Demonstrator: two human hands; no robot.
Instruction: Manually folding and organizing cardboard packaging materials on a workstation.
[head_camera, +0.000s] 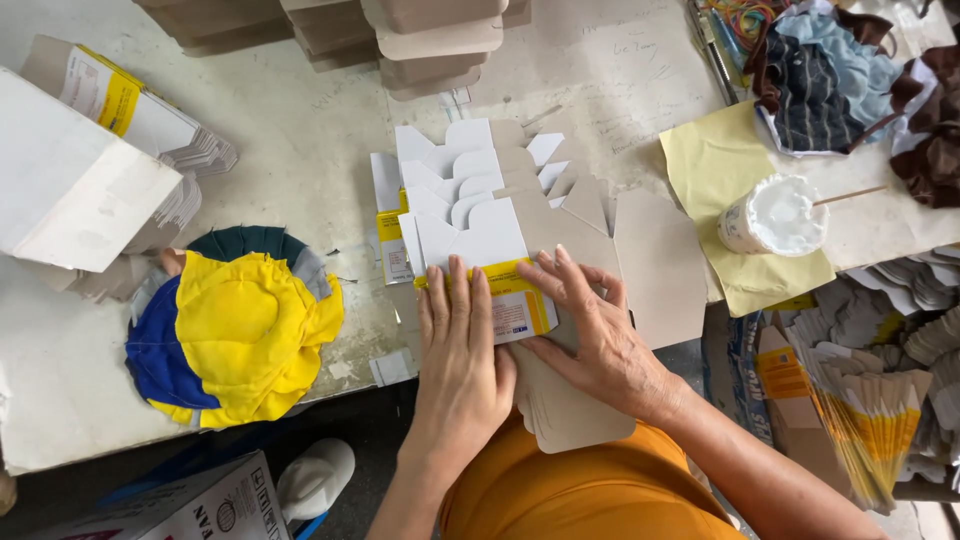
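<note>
So both hands are flat on a carton blank (520, 300) at the table's (300, 130) near edge. The left hand (460, 355) lies palm down, fingers straight and together, pressing the blank's white-and-yellow printed panel. The right hand (600, 335) sits just beside it, fingers spread a bit, tips on the same panel where it meets the plain grey card side — neither hand is curled around anything, just pressing down.

The blank sits on top of a fanned stack (470, 175) of more blanks, flaps pointing away from the person, and its lower end hangs off the table edge over the orange shirt (580, 490).

Around it:
- a yellow and blue cloth (240, 335) bunched up to the left
- folded white boxes (80, 180) at far left
- piles of grey card (420, 35) along the far edge
- a white pot (772, 215) with a stick in it, standing on a yellow sheet (710, 160) to the right
- a heap of fabric scraps (840, 70) in the top right corner
- more blanks bundled upright (870, 410) at lower right — well apart from the hands
</note>
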